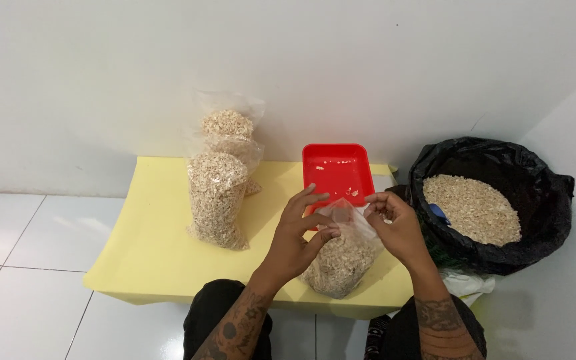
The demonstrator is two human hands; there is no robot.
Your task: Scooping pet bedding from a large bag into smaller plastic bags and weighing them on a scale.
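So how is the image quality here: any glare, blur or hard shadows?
Head view: even, soft light; faint glare on the floor tiles; soft shadow beside the filled bags; both hands and the clear bag sharp; the black sack swallows detail.

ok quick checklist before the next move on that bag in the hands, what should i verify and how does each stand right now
1. Both hands on the bag: left hand and right hand pinch the top of the clear bag. Ok.
2. Bag filled: pale flakes fill its lower part, with loose plastic above. Ok.
3. Bag supported: its bottom rests on the yellow sheet. Ok.
4. Bag mouth closed: the fingers hide it. Cannot tell.
5. Red tray free of spill: a few flakes lie in it. Not ok.
6. Room beside the filled bags: bare yellow sheet shows to their left. Ok.
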